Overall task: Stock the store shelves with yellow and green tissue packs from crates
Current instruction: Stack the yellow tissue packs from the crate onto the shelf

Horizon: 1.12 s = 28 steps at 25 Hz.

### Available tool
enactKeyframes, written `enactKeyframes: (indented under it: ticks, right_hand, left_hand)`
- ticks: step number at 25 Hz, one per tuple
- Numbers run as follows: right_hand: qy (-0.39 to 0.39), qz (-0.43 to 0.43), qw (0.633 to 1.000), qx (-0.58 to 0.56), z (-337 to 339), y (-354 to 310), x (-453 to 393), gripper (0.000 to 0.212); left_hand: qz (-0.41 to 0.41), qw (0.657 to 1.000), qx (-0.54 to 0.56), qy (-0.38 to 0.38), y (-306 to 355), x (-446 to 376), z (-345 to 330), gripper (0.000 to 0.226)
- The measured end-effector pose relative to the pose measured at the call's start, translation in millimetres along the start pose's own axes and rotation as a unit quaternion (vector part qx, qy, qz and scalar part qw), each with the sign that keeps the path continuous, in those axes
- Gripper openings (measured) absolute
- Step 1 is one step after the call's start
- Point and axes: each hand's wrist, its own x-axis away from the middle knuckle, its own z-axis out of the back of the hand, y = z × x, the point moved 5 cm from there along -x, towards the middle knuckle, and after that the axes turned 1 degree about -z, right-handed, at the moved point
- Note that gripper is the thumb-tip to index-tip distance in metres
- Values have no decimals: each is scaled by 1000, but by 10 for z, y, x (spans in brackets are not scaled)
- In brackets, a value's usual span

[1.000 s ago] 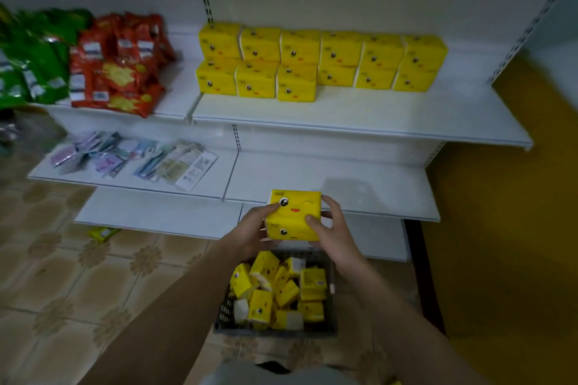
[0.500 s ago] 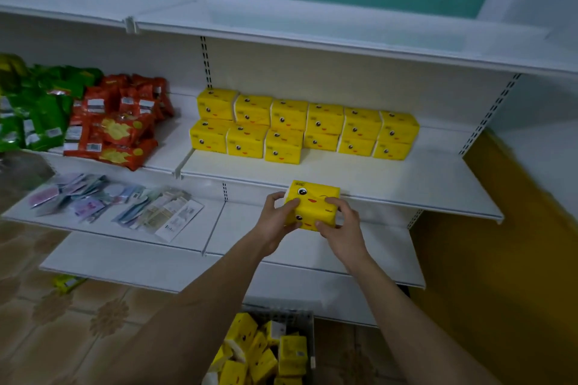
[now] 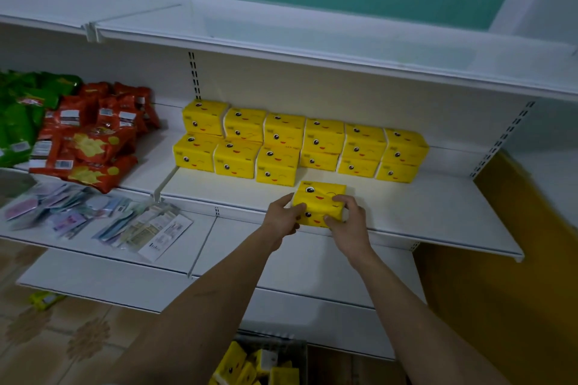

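On the middle shelf of a white store rack, seen from the head camera, a yellow pack sits at the front edge, held between both hands. The left hand clasps its left end, thumb on the front face; the right hand clasps its right end, fingers curled over the top corner. Both hands are closed on the pack, neither nearer than the other. The pack's long axis runs left to right, parallel to the shelf edge, its printed face tilted up toward the camera.

Behind it, apart by a strip of bare shelf, stands a stack of packs, two high and six across. The three left columns sit further forward than the three right ones. The held pack lies directly in front of the recessed right columns, so the likely move is a push straight back into that gap.

Below, a crate on the floor holds more yellow packs. Red bags lie on the shelf to the left.
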Motion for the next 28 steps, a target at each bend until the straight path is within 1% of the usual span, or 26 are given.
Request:
enactKeyframes:
  ticks: [4, 7, 8, 10, 14, 16, 17, 19, 20, 21, 22, 23, 24, 25, 26, 28]
  right_hand:
    - [-26, 37, 998, 46, -15, 116, -487, 41]
    - [-14, 72, 989, 131, -19, 144, -817, 40]
    - [-16, 72, 988, 134, -19, 134, -903, 41]
    - [-41, 49, 993, 102, -29, 129, -1054, 45]
    - [-92, 20, 995, -27, -111, 145, -1141, 56]
    - [-84, -6, 994, -65, -139, 174, -1069, 56]
    - [-57, -8, 995, -77, -119, 171, -1003, 52]
    - [32, 21, 993, -114, -54, 134, -809, 41]
    - [59, 44, 988, -136, -70, 126, -665, 38]
    - [62, 56, 985, -148, -136, 145, -486, 37]
    - [45, 53, 985, -156, -251, 197, -283, 37]
    - [9, 43, 988, -150, -417, 304, -40, 37]
    - [-36, 34, 990, -132, -611, 462, 201, 36]
    - [-88, 29, 990, -102, -794, 637, 443, 34]
    - [-138, 20, 988, -62, -974, 881, 653, 30]
    - [-231, -44, 972, 26, -1234, 1449, 965, 24]
  left_hand:
    - [-2, 998, 19, 55, 47, -380, -185, 47]
    - [0, 995, 33, 96, 93, -604, -294, 41]
    - [5, 994, 45, 104, 110, -677, -329, 39]
    - [17, 990, 79, 115, 164, -789, -394, 38]
    - [5, 986, 122, 111, 231, -865, -477, 43]
    - [0, 988, 121, 99, 202, -823, -490, 40]
    - [-14, 987, 116, 110, 187, -768, -453, 36]
    - [-85, 978, 74, 178, 125, -580, -262, 26]
    - [-132, 966, 22, 221, 53, -447, -132, 21]
    - [-172, 951, -50, 253, -62, -297, -21, 17]
    - [-195, 937, -129, 260, -235, -161, 52, 13]
    - [-196, 927, -201, 249, -495, -37, 114, 11]
    - [-179, 921, -256, 234, -811, 51, 182, 10]
    - [-137, 923, -287, 218, -1188, 122, 254, 11]
    - [-70, 931, -300, 197, -1610, 168, 318, 13]
    - [102, 945, -282, 133, -2485, 304, 385, 22]
